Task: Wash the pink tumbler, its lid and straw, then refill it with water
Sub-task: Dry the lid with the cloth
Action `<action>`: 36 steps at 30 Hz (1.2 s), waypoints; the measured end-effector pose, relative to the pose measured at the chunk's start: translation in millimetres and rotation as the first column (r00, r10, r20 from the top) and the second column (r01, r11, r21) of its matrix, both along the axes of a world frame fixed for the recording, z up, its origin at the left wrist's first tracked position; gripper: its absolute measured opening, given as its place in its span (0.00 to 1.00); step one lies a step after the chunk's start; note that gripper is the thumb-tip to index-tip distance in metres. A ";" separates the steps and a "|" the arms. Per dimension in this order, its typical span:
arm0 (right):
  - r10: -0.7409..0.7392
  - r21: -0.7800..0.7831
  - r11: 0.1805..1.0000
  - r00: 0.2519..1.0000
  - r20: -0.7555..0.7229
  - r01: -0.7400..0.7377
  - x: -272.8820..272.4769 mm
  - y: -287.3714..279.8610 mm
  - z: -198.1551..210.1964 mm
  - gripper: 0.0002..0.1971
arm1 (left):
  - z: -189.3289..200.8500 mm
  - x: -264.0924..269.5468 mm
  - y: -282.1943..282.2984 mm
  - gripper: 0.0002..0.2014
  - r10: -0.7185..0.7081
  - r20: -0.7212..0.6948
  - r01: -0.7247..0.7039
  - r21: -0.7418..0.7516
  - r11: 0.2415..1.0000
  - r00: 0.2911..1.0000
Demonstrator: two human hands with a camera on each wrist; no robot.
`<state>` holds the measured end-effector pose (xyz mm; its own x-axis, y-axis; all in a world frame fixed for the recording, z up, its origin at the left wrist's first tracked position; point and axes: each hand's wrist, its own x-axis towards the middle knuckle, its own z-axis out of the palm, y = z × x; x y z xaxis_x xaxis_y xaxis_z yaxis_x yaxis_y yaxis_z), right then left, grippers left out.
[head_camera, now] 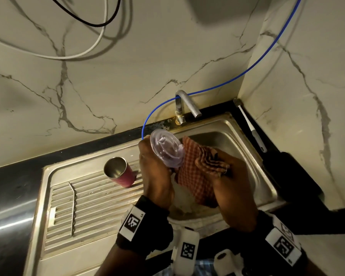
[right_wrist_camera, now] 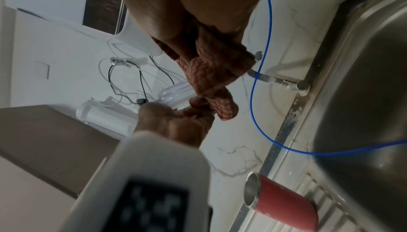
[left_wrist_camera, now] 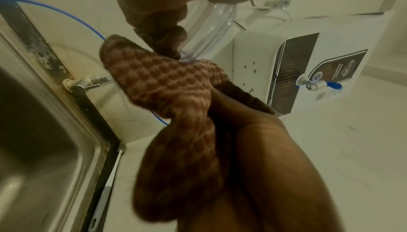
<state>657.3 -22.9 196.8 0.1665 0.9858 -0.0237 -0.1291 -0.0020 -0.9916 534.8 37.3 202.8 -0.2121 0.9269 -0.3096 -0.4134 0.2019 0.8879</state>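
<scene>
— While I'm standing over the sink (head_camera: 245, 136), my left hand (head_camera: 155, 176) is gripping the clear lid (head_camera: 166, 149) by its edge, fingers curled round the rim, tilted so its face is turned up toward me.

— And your other hand?

— My right hand (head_camera: 227, 176) is bunching the red checked cloth (head_camera: 195, 176), fingers closed round a fold of it, and the cloth is pressing against the lid's lower edge. The rest of the cloth is hanging down over the basin.

— Where is the tumbler sitting?

— I'm seeing the pink tumbler (head_camera: 120, 172) standing upright on the ribbed draining board (head_camera: 100, 206), just left of my left hand, mouth open and steel inside showing. The straw (head_camera: 73, 208) is lying flat on the same ribs, further left, apart from the tumbler.

— Anything running?

— I'm seeing no water coming from the tap (head_camera: 185, 105). A blue tube (head_camera: 267, 46) is looping past it down behind my left hand, and a long-handled brush (head_camera: 249, 124) is lying on the dark counter to the right of the sink.
</scene>
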 end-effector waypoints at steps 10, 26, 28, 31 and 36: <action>-0.013 0.224 0.974 0.979 0.202 -0.033 -8.7 -0.7 19.1 0.11 | -24.9 6.0 -12.8 0.28 -0.217 -0.346 0.239 0.022 0.971 0.913; 0.017 0.224 0.967 0.904 0.426 -0.124 2.9 -16.5 -12.8 0.15 | -22.3 -11.1 -5.0 0.31 -0.195 -0.493 0.228 0.008 0.974 0.848; 0.016 0.193 0.977 0.928 0.373 -0.095 5.1 -15.3 -16.7 0.14 | -16.8 -9.5 -3.9 0.33 -0.219 -0.343 0.215 -0.051 0.975 0.914; -0.009 0.112 0.993 0.964 0.265 -0.021 4.1 -11.3 -20.8 0.11 | -12.5 -6.3 -5.1 0.32 -0.189 -0.248 0.170 -0.097 0.981 0.950; -0.035 -0.109 0.993 0.999 0.031 0.038 8.3 0.3 -23.4 0.08 | -18.0 -0.5 -12.5 0.27 -0.140 -0.238 0.126 -0.076 0.989 0.961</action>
